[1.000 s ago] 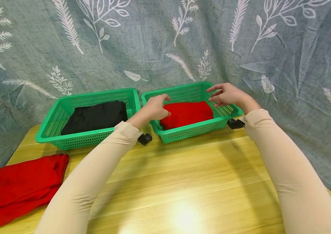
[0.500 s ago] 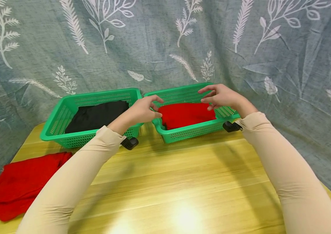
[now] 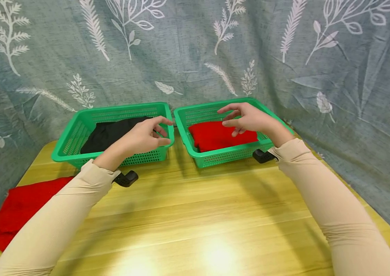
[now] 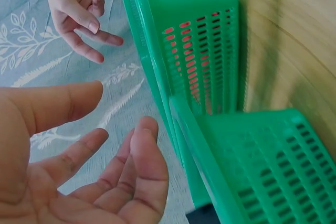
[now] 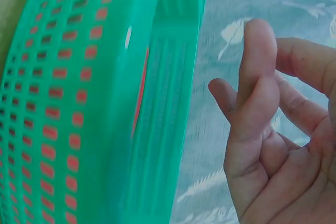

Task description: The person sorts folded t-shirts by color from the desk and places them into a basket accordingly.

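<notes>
My left hand (image 3: 141, 136) hovers over the front right part of the left green basket (image 3: 64, 147), its fingers loosely bent and holding nothing. Folded black cloth (image 3: 106, 136) lies in that basket, partly hidden by the hand. Above the right green basket (image 3: 231, 155) hangs my right hand (image 3: 250, 118), fingers relaxed with nothing in them. Folded red cloth (image 3: 210, 136) rests inside this second basket. In the left wrist view the fingers of the left hand (image 4: 105, 177) are spread apart. The right wrist view has the right hand (image 5: 283, 114) beside the basket's rim, not gripping it.
Another folded red cloth (image 3: 30, 199) lies on the wooden table (image 3: 188, 207) at the left, partly behind the left sleeve (image 3: 60, 214). A grey-blue curtain (image 3: 188, 46) with white leaf prints hangs behind the baskets.
My left hand has moved left, from the right basket's left edge to over the left basket. My right hand has shifted slightly left above the red cloth. The view has turned a little.
</notes>
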Available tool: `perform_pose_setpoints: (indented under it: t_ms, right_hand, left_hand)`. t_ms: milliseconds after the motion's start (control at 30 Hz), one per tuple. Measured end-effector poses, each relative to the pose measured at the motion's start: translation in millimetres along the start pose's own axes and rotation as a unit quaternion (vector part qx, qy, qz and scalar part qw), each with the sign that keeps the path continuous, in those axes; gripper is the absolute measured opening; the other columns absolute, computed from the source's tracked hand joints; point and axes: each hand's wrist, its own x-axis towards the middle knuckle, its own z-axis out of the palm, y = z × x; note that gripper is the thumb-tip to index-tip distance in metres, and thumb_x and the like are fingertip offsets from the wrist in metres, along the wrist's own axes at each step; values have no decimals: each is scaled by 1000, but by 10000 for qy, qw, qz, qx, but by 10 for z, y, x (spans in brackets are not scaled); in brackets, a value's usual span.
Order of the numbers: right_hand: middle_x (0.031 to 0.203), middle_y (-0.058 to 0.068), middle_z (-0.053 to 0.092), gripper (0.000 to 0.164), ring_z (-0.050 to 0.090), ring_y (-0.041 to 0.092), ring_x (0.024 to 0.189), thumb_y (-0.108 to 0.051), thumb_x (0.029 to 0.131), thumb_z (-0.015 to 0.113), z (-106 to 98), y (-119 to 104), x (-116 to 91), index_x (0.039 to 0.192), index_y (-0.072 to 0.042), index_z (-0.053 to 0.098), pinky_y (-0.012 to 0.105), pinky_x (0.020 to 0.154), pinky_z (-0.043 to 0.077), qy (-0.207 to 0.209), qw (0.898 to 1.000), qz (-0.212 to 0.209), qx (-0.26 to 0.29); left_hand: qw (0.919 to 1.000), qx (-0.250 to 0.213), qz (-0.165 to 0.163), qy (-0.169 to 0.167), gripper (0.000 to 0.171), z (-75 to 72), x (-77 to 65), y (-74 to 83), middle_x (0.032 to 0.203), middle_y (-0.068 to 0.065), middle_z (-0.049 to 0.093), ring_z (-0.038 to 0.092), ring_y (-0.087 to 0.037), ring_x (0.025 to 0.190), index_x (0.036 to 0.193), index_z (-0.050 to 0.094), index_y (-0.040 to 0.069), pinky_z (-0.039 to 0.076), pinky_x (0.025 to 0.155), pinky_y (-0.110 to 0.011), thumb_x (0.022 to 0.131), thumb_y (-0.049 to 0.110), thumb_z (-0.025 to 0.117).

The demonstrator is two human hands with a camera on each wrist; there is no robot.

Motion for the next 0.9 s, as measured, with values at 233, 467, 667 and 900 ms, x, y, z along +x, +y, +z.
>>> perform_pose_setpoints:
  t_ms: [233, 467, 667, 900]
  right_hand:
    - [145, 19, 66, 47, 75, 41, 82, -18, 107, 69, 201, -174, 26, 152, -19, 57, 50, 83, 65, -125, 9995, -284, -33]
    - [145, 13, 67, 49, 75, 44, 84, -21, 106, 70, 402, -364, 5, 153, -24, 57, 55, 90, 62, -348, 9983, -447, -119]
    - [143, 12, 68, 49, 76, 33, 78, -23, 106, 70, 578, -479, 21, 153, -24, 56, 45, 84, 62, -605, 9963, -596, -89]
    - [135, 11, 71, 49, 76, 42, 80, -24, 106, 70, 820, -637, 49, 153, -23, 56, 37, 74, 58, -985, 9912, -883, -38]
  left_hand:
    - [9993, -339, 7, 145, 55, -84, -320, -215, 127, -14, 65, 69, -35, 108, 158, 48, 19, 61, 86, -47, 107, 20, 68]
    - [9988, -417, -73, 258, 54, -101, -613, -408, 123, -13, 67, 69, -30, 92, 157, 49, 16, 60, 78, -37, 107, 20, 69]
    - [9988, -350, -159, 287, 56, -135, -795, -505, 123, -11, 68, 70, -20, 83, 157, 49, 17, 60, 81, -38, 106, 22, 71]
    - [9982, -332, -314, 388, 55, -260, -1057, -604, 123, -11, 67, 72, -19, 88, 157, 48, 18, 60, 79, -36, 106, 23, 70]
